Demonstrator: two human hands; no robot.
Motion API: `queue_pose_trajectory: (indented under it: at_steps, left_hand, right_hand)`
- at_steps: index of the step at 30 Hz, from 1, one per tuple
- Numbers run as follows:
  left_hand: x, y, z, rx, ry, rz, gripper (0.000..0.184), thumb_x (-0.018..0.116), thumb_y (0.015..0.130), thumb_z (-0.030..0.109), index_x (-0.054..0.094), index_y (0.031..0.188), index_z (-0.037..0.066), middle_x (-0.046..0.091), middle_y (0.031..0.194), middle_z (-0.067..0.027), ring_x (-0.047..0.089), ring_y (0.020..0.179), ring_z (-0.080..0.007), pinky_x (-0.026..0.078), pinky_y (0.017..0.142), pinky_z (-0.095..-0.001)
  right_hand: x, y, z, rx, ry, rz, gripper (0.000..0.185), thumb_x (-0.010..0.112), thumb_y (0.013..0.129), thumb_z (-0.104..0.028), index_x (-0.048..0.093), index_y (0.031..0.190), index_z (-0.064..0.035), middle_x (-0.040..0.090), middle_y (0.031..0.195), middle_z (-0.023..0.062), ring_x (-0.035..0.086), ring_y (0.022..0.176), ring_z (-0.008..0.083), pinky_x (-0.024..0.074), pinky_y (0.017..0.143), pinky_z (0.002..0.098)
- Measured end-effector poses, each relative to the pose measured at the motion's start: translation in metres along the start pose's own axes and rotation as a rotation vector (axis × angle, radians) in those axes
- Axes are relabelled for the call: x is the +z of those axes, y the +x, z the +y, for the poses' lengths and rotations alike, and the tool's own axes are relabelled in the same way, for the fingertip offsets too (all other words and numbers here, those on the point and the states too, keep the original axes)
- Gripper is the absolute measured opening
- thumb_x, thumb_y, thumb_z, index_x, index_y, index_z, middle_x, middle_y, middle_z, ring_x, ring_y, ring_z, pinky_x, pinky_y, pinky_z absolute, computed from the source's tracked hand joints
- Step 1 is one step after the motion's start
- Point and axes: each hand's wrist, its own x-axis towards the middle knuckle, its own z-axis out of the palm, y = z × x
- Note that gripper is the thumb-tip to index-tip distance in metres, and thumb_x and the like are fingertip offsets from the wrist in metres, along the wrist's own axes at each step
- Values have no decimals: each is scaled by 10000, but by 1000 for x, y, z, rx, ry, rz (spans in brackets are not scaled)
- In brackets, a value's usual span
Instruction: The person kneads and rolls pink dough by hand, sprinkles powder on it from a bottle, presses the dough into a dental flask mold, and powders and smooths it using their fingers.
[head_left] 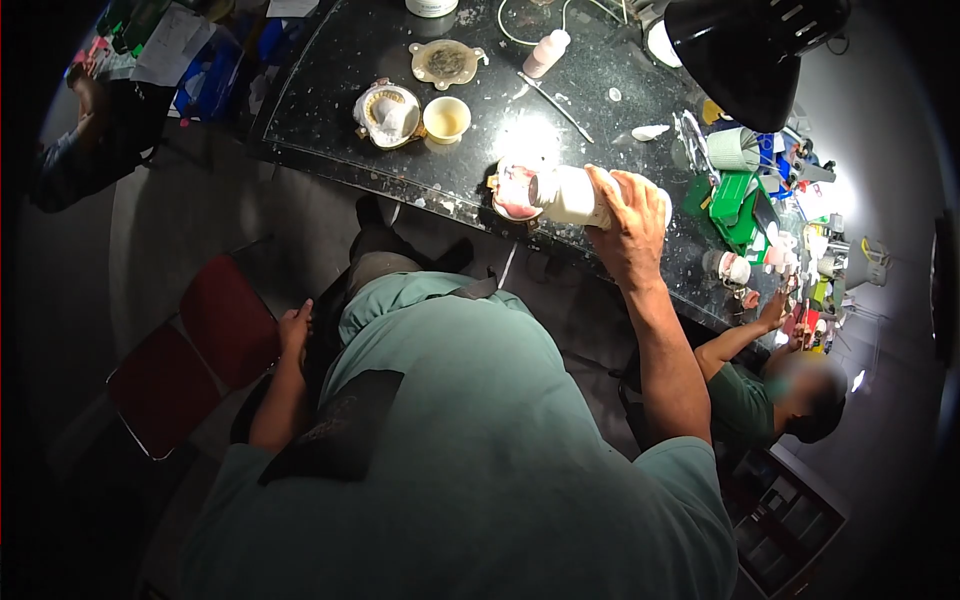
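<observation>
My right hand (630,225) is wrapped round a white bottle (575,196), which is tilted over on its side at the front edge of the dark bench (330,130). The bottle's left end is at a pink and white dental model (516,190), and whether they touch is unclear. Down beside the red chair is my left hand (295,325), away from the bench, with fingers partly bent; what it holds, if anything, cannot be made out. A pale yellow cup (446,119) stands next to another dental model (389,114).
A black lamp (745,60) hangs over the back right. Green boxes (738,208) and clutter lie at the right, near a seated co-worker (750,395). A small pink bottle (547,53), a thin tool (556,107) and a round plate (446,63) lie farther back. A red chair (225,320) stands left.
</observation>
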Motion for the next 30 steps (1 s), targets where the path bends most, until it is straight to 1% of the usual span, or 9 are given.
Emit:
queue_pose_trajectory:
  at_steps: [5, 8, 11, 14, 20, 23, 26, 28, 30]
  left_hand:
    - [1, 3, -8, 10, -160, -96, 344, 751, 956, 389, 663, 828, 82, 623, 719, 35, 525, 577, -77, 420, 563, -255]
    - [2, -6, 4, 12, -202, -96, 413, 710, 978, 443, 662, 791, 77, 633, 699, 15, 523, 565, -90, 412, 551, -270]
    - [2, 15, -9, -16, -6, 11, 499, 648, 1001, 512, 657, 773, 69, 631, 677, -3, 533, 557, -111, 408, 542, -292]
    - [4, 28, -18, 6, 38, 34, 552, 589, 1016, 565, 652, 806, 59, 637, 697, -19, 550, 566, -129, 425, 545, -304]
    - [14, 37, -32, 12, -54, 60, 420, 648, 1013, 462, 673, 951, 48, 660, 797, -19, 614, 694, -124, 482, 598, -318]
    - [10, 36, -35, 22, -89, -120, 358, 651, 1020, 403, 672, 966, 50, 664, 814, -23, 634, 741, -139, 505, 641, -326]
    - [15, 30, -32, -38, -242, -82, 351, 628, 1031, 399, 667, 950, 60, 655, 811, -26, 637, 725, -155, 514, 669, -323]
    - [12, 33, -34, -86, -172, -96, 365, 620, 1031, 414, 675, 954, 62, 648, 790, -30, 641, 721, -160, 516, 676, -329]
    - [11, 33, -31, -118, -84, -81, 388, 611, 1032, 435, 677, 952, 61, 638, 764, -35, 641, 701, -164, 514, 663, -334]
  right_hand:
    - [4, 0, 1, 16, -1, 27, 760, 820, 622, -78, 649, 1345, -238, 634, 1205, 73, 585, 1169, 290, 436, 1009, 459]
    - [3, 1, 2, 15, -2, 49, 738, 818, 621, -76, 659, 1324, -236, 638, 1194, 63, 594, 1148, 278, 436, 993, 453]
    - [4, 1, 5, 10, -3, 77, 729, 820, 614, -75, 666, 1308, -234, 640, 1185, 53, 599, 1130, 266, 434, 980, 446]
    - [4, 1, 7, 15, 0, 93, 732, 823, 607, -75, 669, 1304, -234, 643, 1175, 51, 600, 1122, 261, 431, 977, 444]
    - [-1, 6, 10, 12, -19, 96, 742, 825, 600, -73, 669, 1308, -233, 647, 1170, 58, 602, 1123, 264, 431, 979, 449]
    - [0, 10, 14, -9, -48, 111, 779, 845, 582, -72, 662, 1323, -229, 647, 1182, 59, 601, 1135, 270, 430, 987, 448]
    - [2, 12, 18, -20, -52, 107, 843, 886, 553, -74, 649, 1349, -222, 644, 1205, 59, 597, 1158, 278, 429, 1006, 445]
    - [0, 15, 18, -19, -44, 105, 839, 887, 557, -79, 650, 1349, -223, 644, 1210, 60, 596, 1161, 278, 429, 1006, 444]
    - [-1, 18, 17, -32, -44, 132, 758, 857, 596, -95, 666, 1319, -220, 649, 1184, 64, 603, 1131, 274, 432, 979, 447]
